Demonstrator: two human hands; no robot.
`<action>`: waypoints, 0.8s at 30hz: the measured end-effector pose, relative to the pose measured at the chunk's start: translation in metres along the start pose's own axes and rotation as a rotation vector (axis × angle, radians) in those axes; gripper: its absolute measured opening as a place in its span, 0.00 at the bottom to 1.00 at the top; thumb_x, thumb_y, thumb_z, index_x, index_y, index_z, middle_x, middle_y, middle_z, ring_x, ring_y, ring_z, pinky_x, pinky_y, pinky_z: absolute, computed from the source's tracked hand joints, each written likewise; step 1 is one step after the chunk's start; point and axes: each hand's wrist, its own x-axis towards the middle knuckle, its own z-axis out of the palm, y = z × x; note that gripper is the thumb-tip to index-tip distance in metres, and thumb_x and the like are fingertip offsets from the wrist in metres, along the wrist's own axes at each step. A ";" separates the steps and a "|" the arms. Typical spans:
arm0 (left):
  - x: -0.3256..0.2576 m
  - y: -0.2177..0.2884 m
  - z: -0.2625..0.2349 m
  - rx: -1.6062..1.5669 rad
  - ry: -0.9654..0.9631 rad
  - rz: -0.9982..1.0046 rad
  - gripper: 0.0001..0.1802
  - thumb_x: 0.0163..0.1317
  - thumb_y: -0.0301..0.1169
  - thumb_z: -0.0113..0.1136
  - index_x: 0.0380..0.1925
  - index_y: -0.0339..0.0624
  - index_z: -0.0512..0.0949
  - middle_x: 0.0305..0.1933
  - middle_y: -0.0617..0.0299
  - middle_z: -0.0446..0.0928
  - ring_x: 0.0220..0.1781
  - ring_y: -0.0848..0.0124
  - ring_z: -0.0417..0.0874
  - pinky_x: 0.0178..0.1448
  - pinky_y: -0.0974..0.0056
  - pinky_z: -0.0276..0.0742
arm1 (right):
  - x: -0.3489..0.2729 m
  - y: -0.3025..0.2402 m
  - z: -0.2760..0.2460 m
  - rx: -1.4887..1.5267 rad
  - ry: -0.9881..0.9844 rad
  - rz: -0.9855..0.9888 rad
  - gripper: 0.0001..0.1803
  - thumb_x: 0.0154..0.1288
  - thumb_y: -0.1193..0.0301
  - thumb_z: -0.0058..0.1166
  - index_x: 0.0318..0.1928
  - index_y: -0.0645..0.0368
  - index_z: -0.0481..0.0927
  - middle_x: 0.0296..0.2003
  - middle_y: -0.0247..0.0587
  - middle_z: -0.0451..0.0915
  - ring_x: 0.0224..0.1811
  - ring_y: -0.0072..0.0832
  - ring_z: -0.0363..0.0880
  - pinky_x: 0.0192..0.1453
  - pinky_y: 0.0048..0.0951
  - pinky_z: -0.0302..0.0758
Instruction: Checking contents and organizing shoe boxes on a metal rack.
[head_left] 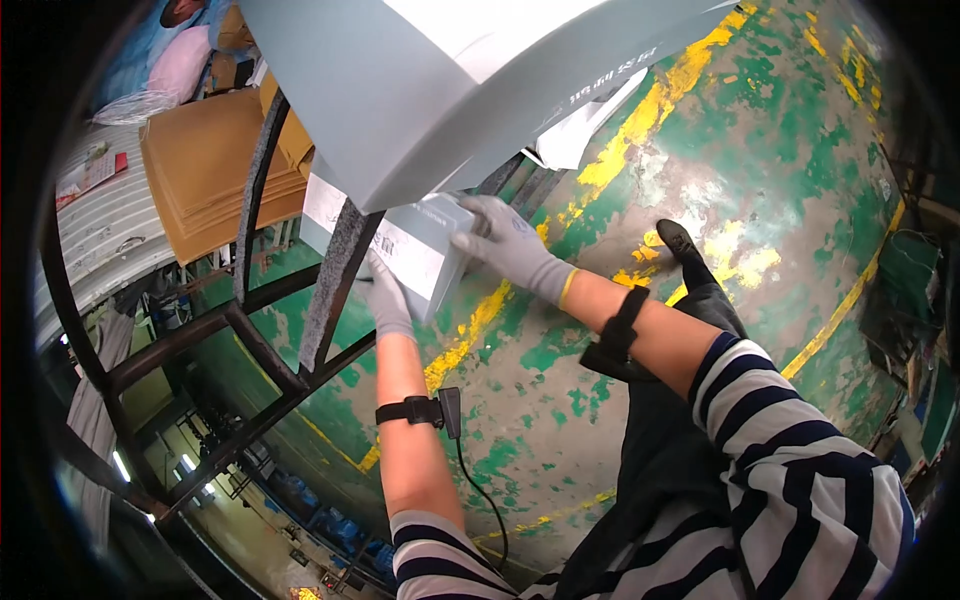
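A grey box with a white band (412,262) is held between my two gloved hands, tilted, beside a dark metal frame. My left hand (386,298) supports its near left side; some of those fingers are hidden behind the frame post and the box. Gripping the box's right end is my right hand (510,248), its thumb against the side face and its fingers over the far corner. A larger grey box (370,110) with a white top stands very close above, covering part of the held box's far side.
The dark metal frame (335,285) rises at the left, with its bars beside my left hand. Beyond it lies a stack of brown cardboard sheets (205,165). White sheet material (575,135) shows behind the large box. The floor (560,400) is worn green with yellow lines.
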 end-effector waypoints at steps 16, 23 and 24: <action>-0.048 0.065 0.066 0.865 -0.464 1.190 0.60 0.39 0.47 0.72 0.73 0.37 0.55 0.76 0.36 0.53 0.80 0.40 0.48 0.75 0.27 0.38 | 0.005 0.074 -0.027 1.352 -0.394 0.786 0.55 0.60 0.34 0.59 0.79 0.44 0.50 0.80 0.37 0.42 0.81 0.46 0.39 0.74 0.75 0.41; -0.059 0.070 0.075 0.945 -0.442 1.122 0.57 0.40 0.41 0.72 0.73 0.44 0.57 0.78 0.38 0.50 0.80 0.39 0.46 0.75 0.28 0.39 | 0.007 0.060 -0.031 1.299 -0.495 0.794 0.51 0.61 0.39 0.62 0.78 0.42 0.53 0.79 0.37 0.48 0.81 0.48 0.42 0.72 0.76 0.46; -0.059 0.071 0.075 0.924 -0.430 1.117 0.56 0.41 0.40 0.72 0.74 0.45 0.57 0.78 0.38 0.50 0.80 0.40 0.46 0.75 0.28 0.39 | 0.006 0.062 -0.030 1.304 -0.496 0.793 0.51 0.61 0.39 0.62 0.78 0.42 0.53 0.79 0.37 0.48 0.81 0.48 0.42 0.72 0.76 0.46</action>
